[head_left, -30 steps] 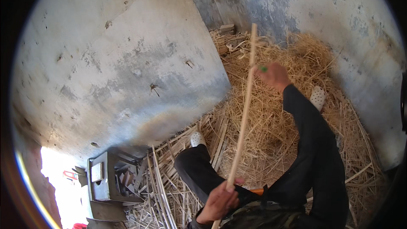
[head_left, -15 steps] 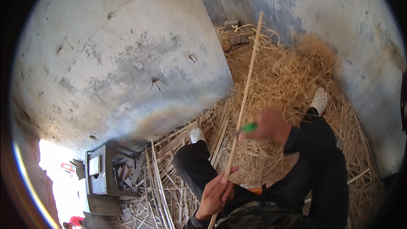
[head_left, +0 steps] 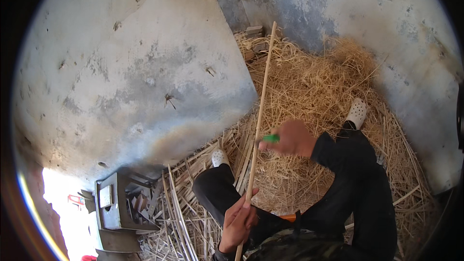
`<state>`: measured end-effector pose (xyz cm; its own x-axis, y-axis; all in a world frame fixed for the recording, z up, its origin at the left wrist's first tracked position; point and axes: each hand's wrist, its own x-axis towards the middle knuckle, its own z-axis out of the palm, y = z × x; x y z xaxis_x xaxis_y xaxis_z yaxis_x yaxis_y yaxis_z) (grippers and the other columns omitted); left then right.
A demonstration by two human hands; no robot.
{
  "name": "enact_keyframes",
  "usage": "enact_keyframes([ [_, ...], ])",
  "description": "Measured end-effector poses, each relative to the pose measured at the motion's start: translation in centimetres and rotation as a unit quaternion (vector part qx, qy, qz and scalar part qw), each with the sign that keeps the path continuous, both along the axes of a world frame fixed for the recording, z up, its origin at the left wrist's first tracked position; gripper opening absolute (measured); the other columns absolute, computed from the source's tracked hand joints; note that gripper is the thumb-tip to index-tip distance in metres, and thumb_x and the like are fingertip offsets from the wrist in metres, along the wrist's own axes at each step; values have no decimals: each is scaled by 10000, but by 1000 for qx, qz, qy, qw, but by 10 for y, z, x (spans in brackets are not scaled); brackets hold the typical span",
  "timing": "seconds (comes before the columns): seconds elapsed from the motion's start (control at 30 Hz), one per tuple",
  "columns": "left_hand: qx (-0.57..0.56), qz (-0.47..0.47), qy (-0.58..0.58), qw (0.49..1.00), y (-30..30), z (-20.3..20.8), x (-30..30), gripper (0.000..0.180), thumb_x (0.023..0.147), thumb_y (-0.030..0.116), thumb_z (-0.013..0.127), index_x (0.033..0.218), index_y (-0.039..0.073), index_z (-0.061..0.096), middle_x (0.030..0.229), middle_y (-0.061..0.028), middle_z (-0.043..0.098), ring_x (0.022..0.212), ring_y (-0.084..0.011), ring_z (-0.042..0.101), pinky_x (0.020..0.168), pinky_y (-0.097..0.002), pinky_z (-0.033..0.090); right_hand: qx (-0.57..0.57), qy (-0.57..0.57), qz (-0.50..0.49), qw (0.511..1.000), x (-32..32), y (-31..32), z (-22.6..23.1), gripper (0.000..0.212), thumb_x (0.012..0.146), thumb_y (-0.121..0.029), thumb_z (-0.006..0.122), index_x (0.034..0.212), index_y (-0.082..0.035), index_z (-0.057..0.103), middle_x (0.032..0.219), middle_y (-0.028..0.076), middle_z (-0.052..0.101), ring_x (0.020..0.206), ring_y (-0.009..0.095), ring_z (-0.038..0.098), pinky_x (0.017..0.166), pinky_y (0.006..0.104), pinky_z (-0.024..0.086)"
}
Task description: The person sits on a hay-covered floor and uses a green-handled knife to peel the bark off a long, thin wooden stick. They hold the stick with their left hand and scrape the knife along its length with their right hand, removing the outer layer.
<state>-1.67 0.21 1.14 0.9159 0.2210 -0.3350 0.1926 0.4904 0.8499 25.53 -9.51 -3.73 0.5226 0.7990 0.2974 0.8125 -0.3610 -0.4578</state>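
A long, pale bamboo strip (head_left: pixel 263 99) slants upward from my lap, its far end over the pile of shavings. Low on the strip, my left hand (head_left: pixel 239 220) is closed around it, thumb lying along the top. Farther up, my right hand (head_left: pixel 294 137) is closed on a green-handled knife (head_left: pixel 271 138) against the strip's right side. The hand is slightly smeared by motion, and the blade hardly shows.
Curly shavings (head_left: pixel 309 87) heap between my outstretched legs. Split bamboo strips (head_left: pixel 180 212) lie at the left, beside a wooden cabinet (head_left: pixel 112 200) holding scraps. Bare plaster walls (head_left: pixel 145 77) close in ahead and to the right. A bright opening (head_left: pixel 72 212) shows at far left.
The view has shifted a little. The bamboo strip's far end has swung left, and my right hand with the knife has moved slightly left and up. Both hands keep their grip.
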Motion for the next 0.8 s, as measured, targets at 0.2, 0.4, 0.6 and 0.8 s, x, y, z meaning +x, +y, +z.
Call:
enact_keyframes([
  [0.2, 48, -55, 9, 997, -7, 9, -9, 441, 1036, 191, 368, 1421, -23, 352, 562, 50, 321, 501, -40, 298, 511, -195, 276, 51, -15, -123, 991, 49, -12, 8, 845, 747, -902, 283, 420, -132, 407, 384, -29, 246, 324, 150, 263, 337, 357, 205],
  [0.4, 73, -32, 15, 997, -4, 3, -10, 448, 1041, 218, 359, 1417, -25, 357, 565, 51, 321, 511, -42, 298, 509, -194, 269, 26, 3, 48, 999, -16, -1, -9, 830, 723, -894, 380, 423, -121, 411, 371, 11, 287, 324, 149, 352, 338, 331, 252],
  [0.6, 122, -38, 16, 992, -5, 11, -9, 432, 1041, 222, 354, 1395, -23, 391, 565, 46, 320, 514, -54, 307, 506, -203, 267, 70, -71, -30, 995, 18, 2, -2, 826, 746, -876, 372, 461, -110, 487, 380, -53, 281, 321, 103, 288, 327, 281, 196],
  [0.8, 104, -42, 13, 994, -4, 15, -9, 431, 1039, 202, 345, 1401, -31, 375, 564, 46, 322, 505, -52, 298, 498, -209, 265, 72, -41, -62, 995, 35, -1, 0, 801, 768, -871, 338, 454, -146, 470, 391, -62, 251, 331, 90, 226, 319, 301, 169],
])
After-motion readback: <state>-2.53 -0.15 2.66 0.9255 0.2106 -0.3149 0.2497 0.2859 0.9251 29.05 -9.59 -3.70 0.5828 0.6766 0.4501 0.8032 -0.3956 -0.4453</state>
